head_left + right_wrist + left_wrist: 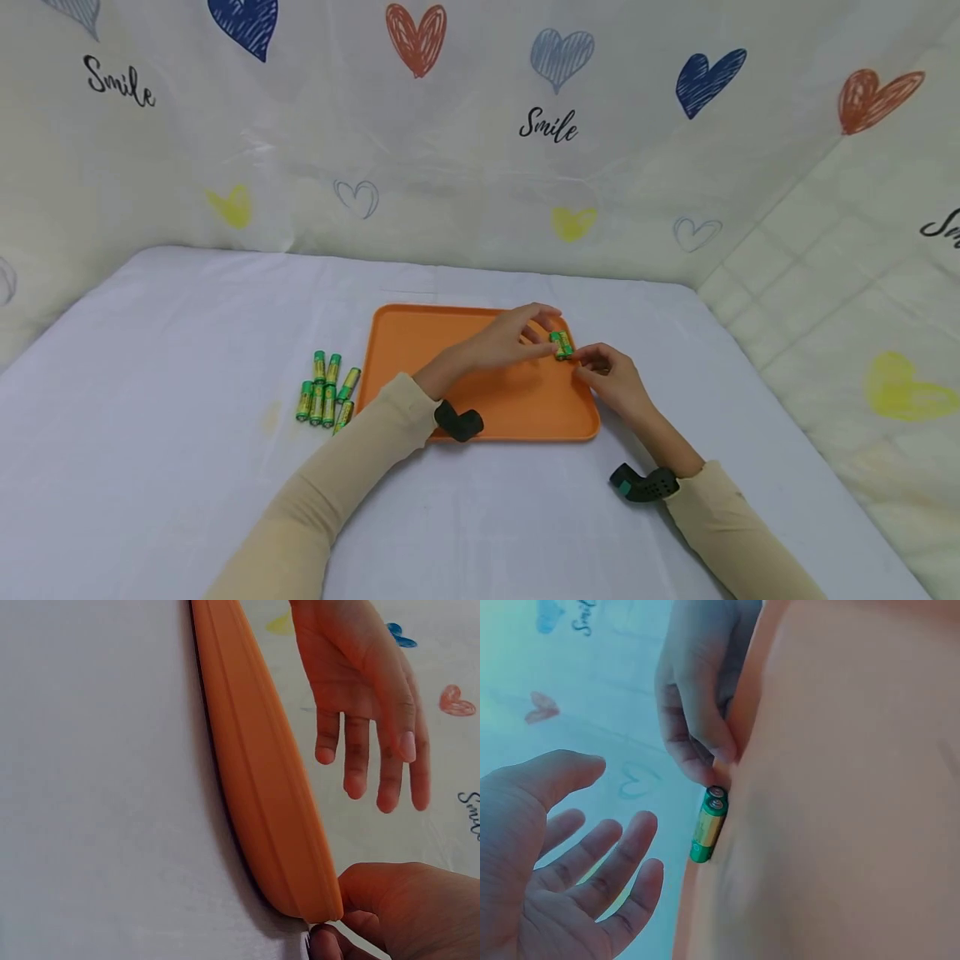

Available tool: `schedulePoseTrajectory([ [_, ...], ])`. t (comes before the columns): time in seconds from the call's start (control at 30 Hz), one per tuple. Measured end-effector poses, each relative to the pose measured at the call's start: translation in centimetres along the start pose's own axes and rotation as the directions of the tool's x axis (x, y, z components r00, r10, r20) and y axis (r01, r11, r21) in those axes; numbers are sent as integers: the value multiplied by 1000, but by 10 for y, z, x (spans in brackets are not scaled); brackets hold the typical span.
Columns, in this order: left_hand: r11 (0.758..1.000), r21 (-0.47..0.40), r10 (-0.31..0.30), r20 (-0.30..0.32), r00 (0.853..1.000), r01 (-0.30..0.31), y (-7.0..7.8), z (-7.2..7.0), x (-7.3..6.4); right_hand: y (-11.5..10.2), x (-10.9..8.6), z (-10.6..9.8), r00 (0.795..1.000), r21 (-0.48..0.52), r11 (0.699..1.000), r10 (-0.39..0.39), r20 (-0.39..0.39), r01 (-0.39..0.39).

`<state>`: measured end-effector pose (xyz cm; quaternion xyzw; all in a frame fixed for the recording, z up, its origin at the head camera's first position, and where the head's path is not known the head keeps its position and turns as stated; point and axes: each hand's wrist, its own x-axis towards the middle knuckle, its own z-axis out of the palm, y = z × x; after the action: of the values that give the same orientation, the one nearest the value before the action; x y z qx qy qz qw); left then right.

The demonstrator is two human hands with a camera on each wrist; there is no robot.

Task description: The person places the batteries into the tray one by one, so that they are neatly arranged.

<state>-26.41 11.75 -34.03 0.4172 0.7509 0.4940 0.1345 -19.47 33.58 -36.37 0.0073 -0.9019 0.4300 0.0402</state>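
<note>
Two green-and-yellow batteries (561,345) sit side by side against the right rim of the orange tray (420,333). In the left wrist view the silver ends of these batteries (709,825) face my right hand. My left hand (510,337) reaches over the tray with fingers spread and bent a little, nothing between them. At the tray's right rim is my right hand (611,379), its index fingertip right at the battery ends and its thumb at the rim. In the right wrist view the tray edge hides part of those fingertips; I cannot tell whether they pinch anything.
Several more batteries (317,403) lie in a loose group on the white tablecloth (187,375), just left of the tray. A wall cover (465,125) with printed hearts stands behind the table. Dark wrist cameras (645,484) are on both forearms.
</note>
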Motion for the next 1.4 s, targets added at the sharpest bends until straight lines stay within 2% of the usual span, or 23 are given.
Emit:
schedulePoseTrajectory([
  [0.17, 998, 43, 46, -5, 999, -45, 8, -3, -4, 1, 1, 0, 1000, 5, 1000, -6, 1, 6],
  [0.37, 995, 61, 73, 6, 997, -73, 19, -5, -9, 1, 2, 0, 1000, 4, 1000, -2, 7, 2],
  [0.7, 992, 105, 68, -2, 998, -67, 34, -12, -22, 1, 1, 0, 1000, -18, 1000, -19, -3, 19],
  [1.2, 977, 183, 115, -15, 993, -110, 50, -31, -47, 3, 0, -4, 1000, -27, 999, -20, -11, 20],
  [1.4, 974, 200, 119, -32, 992, -111, 48, -41, -58, 3, 0, -2, 1000, -17, 1000, -26, 4, 26],
])
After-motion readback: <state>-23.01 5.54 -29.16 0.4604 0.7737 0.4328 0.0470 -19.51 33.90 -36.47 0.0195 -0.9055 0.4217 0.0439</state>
